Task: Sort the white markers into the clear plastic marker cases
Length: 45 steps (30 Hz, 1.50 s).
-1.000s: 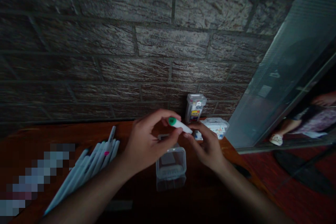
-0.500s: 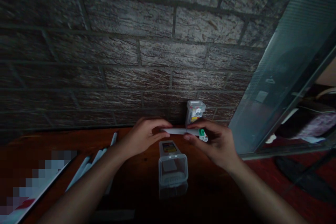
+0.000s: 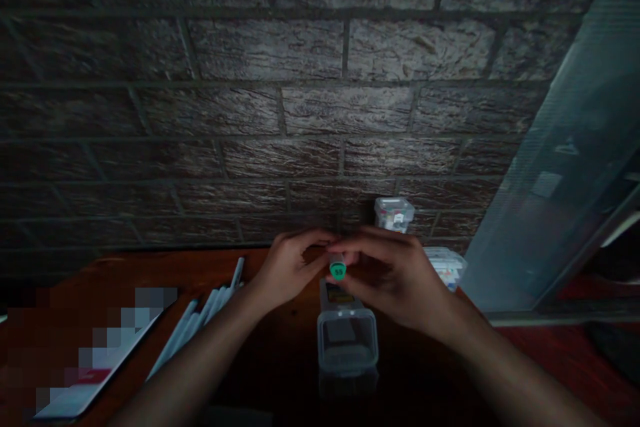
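Note:
My right hand [image 3: 400,273] pinches a white marker [image 3: 338,269] with a green end marked "55", which points towards me. My left hand [image 3: 285,273] is closed at the marker's far side, its thumb and fingertips meeting my right fingers there. Most of the marker's barrel is hidden by my fingers. Just below, a clear plastic box [image 3: 347,341] lies on its side on the wooden table, its open mouth facing me and a dark label on its wall. Left of my left forearm lie several pale markers [image 3: 193,327] side by side.
A clear lidded container [image 3: 394,212] with coloured contents stands against the brick wall [image 3: 320,107]. Another clear container [image 3: 447,265] is behind my right wrist. A flat white-edged item, partly pixelated, [image 3: 100,377] lies at left. A glass panel [image 3: 530,167] rises at right.
The marker has turned from lying sideways to having its green end face me. My hands have come closer together. The view has shifted, showing the second container behind my right wrist.

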Each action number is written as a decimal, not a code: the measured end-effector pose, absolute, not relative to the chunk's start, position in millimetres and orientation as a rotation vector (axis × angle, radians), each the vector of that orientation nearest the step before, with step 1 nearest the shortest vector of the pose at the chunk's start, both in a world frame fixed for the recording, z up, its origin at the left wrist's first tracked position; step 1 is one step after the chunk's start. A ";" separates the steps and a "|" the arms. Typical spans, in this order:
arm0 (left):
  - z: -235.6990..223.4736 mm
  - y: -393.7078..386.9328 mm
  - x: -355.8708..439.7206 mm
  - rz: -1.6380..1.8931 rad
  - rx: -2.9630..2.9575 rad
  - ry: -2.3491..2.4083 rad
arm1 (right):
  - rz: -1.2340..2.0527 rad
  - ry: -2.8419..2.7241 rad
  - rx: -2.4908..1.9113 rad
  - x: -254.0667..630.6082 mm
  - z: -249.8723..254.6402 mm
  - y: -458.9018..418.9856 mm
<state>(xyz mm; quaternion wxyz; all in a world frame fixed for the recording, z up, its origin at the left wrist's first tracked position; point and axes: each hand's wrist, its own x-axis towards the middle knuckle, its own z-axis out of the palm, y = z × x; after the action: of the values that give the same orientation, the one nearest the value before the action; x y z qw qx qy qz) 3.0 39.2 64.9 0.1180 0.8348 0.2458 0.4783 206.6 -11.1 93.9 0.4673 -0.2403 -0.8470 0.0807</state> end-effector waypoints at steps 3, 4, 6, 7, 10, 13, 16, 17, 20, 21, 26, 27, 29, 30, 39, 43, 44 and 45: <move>60.4 37.6 5.9 1.437 2.437 0.719 | 0.180 -2.097 -0.583 211.3 90.9 -10.9; 59.5 36.7 6.5 1.450 2.429 0.715 | 0.180 -2.099 -0.587 213.3 91.1 -10.8; 58.6 34.5 7.6 1.474 2.393 0.707 | 0.180 -2.090 -0.598 217.6 92.8 -10.5; 58.5 33.2 8.0 1.478 2.371 0.709 | 0.175 -2.081 -0.602 219.9 94.0 -10.5; 58.7 30.4 9.6 1.474 2.325 0.727 | 0.135 -2.057 -0.591 225.6 97.9 -11.7; 59.0 29.7 11.5 1.459 2.355 0.685 | 0.117 -2.087 -0.586 227.2 100.6 -15.8; 60.2 29.7 13.1 1.484 2.448 0.668 | 0.119 -2.131 -0.579 224.6 102.6 -21.7; 60.9 29.4 13.5 1.492 2.477 0.672 | 0.115 -2.136 -0.558 223.4 103.2 -23.4; 62.8 27.5 14.0 1.450 2.513 0.693 | 0.103 -2.133 -0.461 220.6 104.4 -26.5; 63.1 26.8 13.9 1.427 2.507 0.703 | 0.101 -2.131 -0.438 220.1 104.7 -26.8; 61.5 26.2 13.0 1.378 2.458 0.733 | 0.053 -2.131 -0.427 220.0 104.2 -27.1; 61.2 26.5 12.8 1.384 2.451 0.732 | 0.044 -2.128 -0.429 220.1 103.7 -27.7; 60.9 27.6 12.1 1.390 2.459 0.722 | 0.036 -2.124 -0.438 220.5 102.8 -29.6; 61.0 28.4 11.5 1.396 2.472 0.713 | 0.030 -2.120 -0.441 221.1 102.8 -30.6; 65.4 31.5 2.7 1.604 2.391 0.781 | 0.531 -1.595 -0.709 262.1 110.9 9.5; 71.2 20.7 4.0 1.818 2.259 0.779 | 0.977 -1.654 -0.749 282.3 97.6 44.1; 73.0 16.9 4.8 1.856 2.248 0.762 | 1.035 -1.674 -0.738 283.5 92.3 50.2; 74.9 12.8 5.7 1.885 2.251 0.743 | 1.096 -1.704 -0.729 283.1 86.6 55.1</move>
<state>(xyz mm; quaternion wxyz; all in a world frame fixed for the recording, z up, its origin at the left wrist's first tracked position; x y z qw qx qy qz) 5.7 12.8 74.9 0.0564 0.7422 0.2450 0.6212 283.1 55.1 86.6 0.4745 -0.2980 -0.6966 0.4481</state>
